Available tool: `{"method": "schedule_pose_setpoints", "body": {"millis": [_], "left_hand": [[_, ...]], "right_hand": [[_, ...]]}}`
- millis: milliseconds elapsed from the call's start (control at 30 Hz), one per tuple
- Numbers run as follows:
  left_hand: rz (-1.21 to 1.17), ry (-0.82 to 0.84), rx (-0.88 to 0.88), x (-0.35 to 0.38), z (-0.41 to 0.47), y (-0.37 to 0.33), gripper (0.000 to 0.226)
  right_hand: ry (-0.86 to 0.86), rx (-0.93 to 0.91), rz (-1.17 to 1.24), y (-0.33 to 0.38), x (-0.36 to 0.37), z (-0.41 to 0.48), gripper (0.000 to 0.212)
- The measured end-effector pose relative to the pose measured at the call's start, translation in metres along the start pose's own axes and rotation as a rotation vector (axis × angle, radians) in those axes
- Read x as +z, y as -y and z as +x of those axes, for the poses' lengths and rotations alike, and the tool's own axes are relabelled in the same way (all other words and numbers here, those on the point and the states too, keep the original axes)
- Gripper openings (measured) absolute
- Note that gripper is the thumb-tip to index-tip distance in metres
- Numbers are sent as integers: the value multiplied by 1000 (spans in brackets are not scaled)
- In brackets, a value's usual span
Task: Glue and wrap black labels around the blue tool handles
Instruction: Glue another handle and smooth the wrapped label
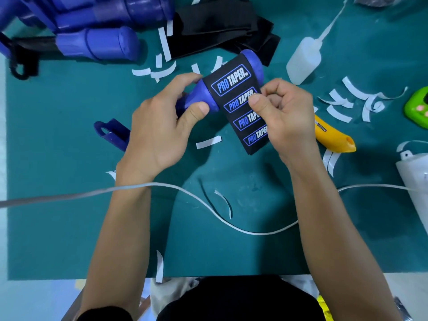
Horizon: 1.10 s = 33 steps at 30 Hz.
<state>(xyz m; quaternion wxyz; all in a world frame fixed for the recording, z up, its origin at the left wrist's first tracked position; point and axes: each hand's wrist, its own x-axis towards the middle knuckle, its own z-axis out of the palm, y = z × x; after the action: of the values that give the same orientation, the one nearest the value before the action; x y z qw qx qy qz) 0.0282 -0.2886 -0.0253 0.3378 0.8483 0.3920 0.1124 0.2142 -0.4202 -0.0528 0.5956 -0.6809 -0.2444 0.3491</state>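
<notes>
A blue tool handle (253, 63) lies slanted above the green mat, its rounded end pointing up and right. My left hand (159, 126) grips its narrow neck, thumb pressed near the flange. A black label (236, 98) printed with several "PRO TAPER" logos drapes over the handle's thick part and hangs down toward me. My right hand (280, 117) pinches the label's right edge between thumb and curled fingers. The lower half of the label hangs free. More blue handles (97, 42) are piled at the top left, and a heap of black labels (222, 26) lies at the top centre.
A clear glue bottle (305, 59) with a long nozzle lies right of the handle. A yellow utility knife (333, 137) and a green gadget (416, 110) sit at right. White backing strips (208, 142) litter the green mat (58, 158). A white cable (231, 225) crosses under my forearms.
</notes>
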Motion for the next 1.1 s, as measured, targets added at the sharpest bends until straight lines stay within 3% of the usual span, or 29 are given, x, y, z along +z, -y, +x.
{"method": "schedule_pose_setpoints", "body": {"millis": [300, 767, 1100], "left_hand": [[-173, 7, -30, 1, 3, -2, 35], [-251, -16, -27, 5, 4, 1, 40], [-558, 262, 59, -1, 5, -3, 29]], "right_hand": [[25, -6, 66, 7, -7, 0, 16], [13, 13, 57, 2, -10, 2, 17], [-79, -73, 117, 12, -7, -1, 15]]}}
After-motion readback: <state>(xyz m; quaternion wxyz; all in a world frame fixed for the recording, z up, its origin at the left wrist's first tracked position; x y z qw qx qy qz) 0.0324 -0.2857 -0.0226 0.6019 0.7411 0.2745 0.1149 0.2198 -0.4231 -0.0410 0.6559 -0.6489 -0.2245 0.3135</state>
